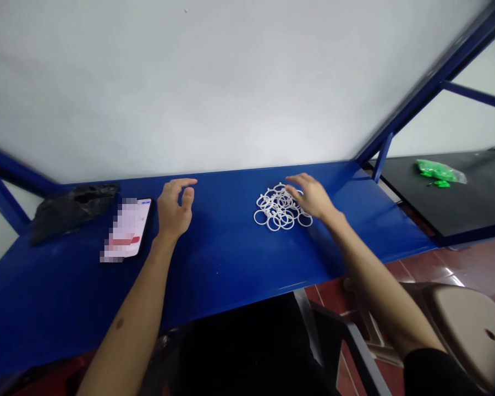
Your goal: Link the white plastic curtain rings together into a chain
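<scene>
A loose pile of white rings, each with a small knob or loop on its rim, lies on the blue table. Over the right edge of the pile is my right hand, fingers apart and pointing left, covering a few rings. Whether its fingertips touch the rings I cannot tell. My left hand hovers over the table left of the pile, thumb and fingers spread with nothing between them. Close by on its left lies a phone with a lit screen, partly blurred out.
A crumpled black plastic bag lies at the far left. Blue frame bars rise at both ends of the table. On a black table at right sits a clear bag of green pieces. A beige stool stands at lower right.
</scene>
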Demonstrator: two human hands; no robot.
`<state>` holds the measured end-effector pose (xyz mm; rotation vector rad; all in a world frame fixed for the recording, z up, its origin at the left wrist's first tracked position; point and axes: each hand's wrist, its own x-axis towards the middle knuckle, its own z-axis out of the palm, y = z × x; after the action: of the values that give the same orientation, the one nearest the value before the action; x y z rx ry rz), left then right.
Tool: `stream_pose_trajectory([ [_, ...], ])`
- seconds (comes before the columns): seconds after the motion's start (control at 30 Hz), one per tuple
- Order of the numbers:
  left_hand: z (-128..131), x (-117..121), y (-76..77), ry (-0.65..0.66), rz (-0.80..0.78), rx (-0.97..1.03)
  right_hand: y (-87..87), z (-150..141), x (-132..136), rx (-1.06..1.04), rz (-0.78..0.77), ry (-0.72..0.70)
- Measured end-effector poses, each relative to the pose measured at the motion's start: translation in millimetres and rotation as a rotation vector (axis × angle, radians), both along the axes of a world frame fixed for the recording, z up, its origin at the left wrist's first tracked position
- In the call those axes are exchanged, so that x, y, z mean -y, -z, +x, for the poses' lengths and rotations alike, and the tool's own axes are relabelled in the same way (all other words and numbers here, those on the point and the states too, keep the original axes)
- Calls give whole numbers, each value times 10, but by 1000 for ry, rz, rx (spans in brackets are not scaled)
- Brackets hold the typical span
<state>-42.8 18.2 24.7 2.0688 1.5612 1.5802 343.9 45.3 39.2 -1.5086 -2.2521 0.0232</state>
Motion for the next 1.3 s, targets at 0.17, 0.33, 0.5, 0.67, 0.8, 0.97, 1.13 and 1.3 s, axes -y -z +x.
stream_pose_trajectory([
  [0.17, -61, 30, -8, -3, 41, -99, 232, -560, 206, -20, 98, -128],
  [0.33, -110, 23, 7, -43, 53, -65, 151, -590, 338, -64, 149, -158],
  [0.5, -80, 41, -39, -71, 73, -39, 153, -521, 431, -100, 93, -189],
  [0.67, -2, 44, -70, -85, 61, -110, 164, -572, 528, -72, 76, -217],
  [0.8, 208, 104, -70, -81, 36, -187, 202, -658, 571, -3, 56, -301],
  [0.97, 566, 274, 59, 140, 1, -352, 232, -745, 589, 67, 76, -372],
  [1.13, 699, 369, 146, 353, 50, -473, 231, -803, 603, 73, 134, -409],
  [1.3, 739, 391, 170, 433, 139, -574, 246, -832, 612, 85, 169, -452],
])
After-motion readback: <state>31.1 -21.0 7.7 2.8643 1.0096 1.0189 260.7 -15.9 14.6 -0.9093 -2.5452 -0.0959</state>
